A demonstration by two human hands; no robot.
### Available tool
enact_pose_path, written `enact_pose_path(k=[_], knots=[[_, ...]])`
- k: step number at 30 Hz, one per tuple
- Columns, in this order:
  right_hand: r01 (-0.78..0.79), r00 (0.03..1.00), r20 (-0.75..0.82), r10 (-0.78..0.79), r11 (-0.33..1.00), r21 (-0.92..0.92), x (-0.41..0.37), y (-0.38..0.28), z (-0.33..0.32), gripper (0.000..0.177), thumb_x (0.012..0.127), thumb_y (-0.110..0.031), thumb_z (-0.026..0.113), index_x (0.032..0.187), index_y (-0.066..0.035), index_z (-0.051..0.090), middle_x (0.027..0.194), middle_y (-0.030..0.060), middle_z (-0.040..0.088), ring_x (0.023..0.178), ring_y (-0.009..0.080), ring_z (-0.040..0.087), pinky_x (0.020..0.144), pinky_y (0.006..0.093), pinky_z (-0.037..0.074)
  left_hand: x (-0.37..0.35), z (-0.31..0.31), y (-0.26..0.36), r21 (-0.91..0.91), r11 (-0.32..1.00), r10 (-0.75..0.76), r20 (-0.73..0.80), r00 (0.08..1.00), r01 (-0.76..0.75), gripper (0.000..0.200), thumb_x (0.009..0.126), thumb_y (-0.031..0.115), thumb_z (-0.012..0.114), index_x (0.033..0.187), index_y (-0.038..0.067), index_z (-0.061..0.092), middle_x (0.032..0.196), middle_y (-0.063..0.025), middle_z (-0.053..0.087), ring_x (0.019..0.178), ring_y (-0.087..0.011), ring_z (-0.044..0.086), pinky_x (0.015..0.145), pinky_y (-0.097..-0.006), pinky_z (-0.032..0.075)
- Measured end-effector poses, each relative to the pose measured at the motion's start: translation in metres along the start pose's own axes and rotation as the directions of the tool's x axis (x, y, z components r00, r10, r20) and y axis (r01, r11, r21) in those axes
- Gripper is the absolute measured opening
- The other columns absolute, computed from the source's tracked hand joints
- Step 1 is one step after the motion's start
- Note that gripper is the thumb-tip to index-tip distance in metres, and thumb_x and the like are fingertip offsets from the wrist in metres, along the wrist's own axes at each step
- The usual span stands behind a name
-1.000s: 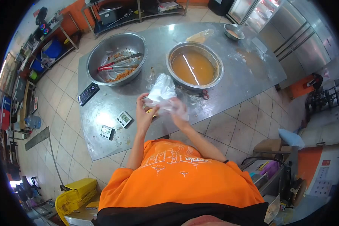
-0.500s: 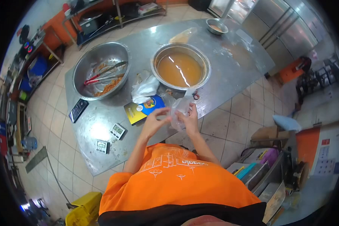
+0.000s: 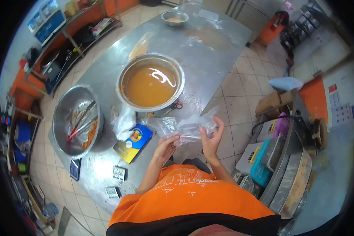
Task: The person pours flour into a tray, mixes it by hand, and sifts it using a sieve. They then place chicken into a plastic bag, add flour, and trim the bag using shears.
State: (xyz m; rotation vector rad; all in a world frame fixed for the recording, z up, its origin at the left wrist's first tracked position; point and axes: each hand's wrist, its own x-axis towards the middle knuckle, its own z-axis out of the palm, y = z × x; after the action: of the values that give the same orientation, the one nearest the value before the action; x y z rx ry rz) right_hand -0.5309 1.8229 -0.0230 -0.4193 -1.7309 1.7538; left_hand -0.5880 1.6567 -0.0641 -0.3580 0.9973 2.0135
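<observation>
A clear plastic bag (image 3: 189,129) is stretched between my two hands at the table's near edge. My left hand (image 3: 167,148) pinches its left side between thumb and fingers. At the other side, my right hand (image 3: 212,138) grips the bag with thumb and fingers. More crumpled clear plastic lies just left of it on the table. A blue and yellow box (image 3: 133,143) rests left of my left hand, beside a crumpled white plastic bag (image 3: 125,124). Scissors (image 3: 177,105) with red handles lie beyond the bag, near a metal pot (image 3: 179,80) of orange-brown liquid (image 3: 149,88).
A large metal bowl (image 3: 60,114) holds red-handled tongs (image 3: 75,128) and orange food bits. A phone (image 3: 75,169) and two digital timers (image 3: 119,173) lie at the table's left. A small bowl (image 3: 174,18) stands at the far end. Shelving with a teal case (image 3: 262,163) is on my right.
My hands have moved apart, spreading the plastic bag sideways. The camera view has turned right, so the table and its things appear shifted left.
</observation>
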Motion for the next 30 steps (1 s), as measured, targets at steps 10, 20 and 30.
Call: enact_pose_path(k=[10,20,30], knots=[[-0.187,0.979,0.086,0.183,0.982,0.032,0.038,0.024,-0.065,0.058,0.08,-0.01,0.069,0.127,-0.004,0.036,0.111,0.0123,0.055,0.096,0.0164,0.056,0.078,0.028,0.048,0.056,0.051,0.013,0.062,0.966,0.24,0.147,0.96,-0.251,0.021,0.082,0.022,0.061,0.1,0.012,0.058,0.074,-0.0006,0.056,0.074,-0.0119,0.057,0.067,-0.0259,0.048],[-0.24,0.652,0.632,0.418,0.905,-0.351,0.222,0.07,-0.024,0.057,0.08,-0.039,0.068,0.118,-0.002,0.049,0.1,0.0115,0.058,0.094,0.0197,0.056,0.08,0.0316,0.045,0.0,-0.073,0.119,0.921,0.382,0.811,-0.375,0.449,0.08,0.036,0.081,0.026,0.053,0.099,-0.004,0.061,0.088,-0.0162,0.063,0.082,-0.0218,0.06,0.077,-0.0329,0.045],[-0.054,0.805,0.494,0.33,0.869,-0.492,0.29,0.127,0.136,0.058,0.084,-0.052,0.053,0.099,0.004,0.056,0.083,0.0205,0.063,0.079,0.0335,0.062,0.072,0.0405,0.046,0.07,-0.085,0.18,0.925,0.375,0.872,-0.376,0.314,0.067,0.058,0.096,0.046,0.034,0.113,-0.003,0.059,0.104,-0.0243,0.062,0.102,-0.0374,0.058,0.087,-0.04,0.042]])
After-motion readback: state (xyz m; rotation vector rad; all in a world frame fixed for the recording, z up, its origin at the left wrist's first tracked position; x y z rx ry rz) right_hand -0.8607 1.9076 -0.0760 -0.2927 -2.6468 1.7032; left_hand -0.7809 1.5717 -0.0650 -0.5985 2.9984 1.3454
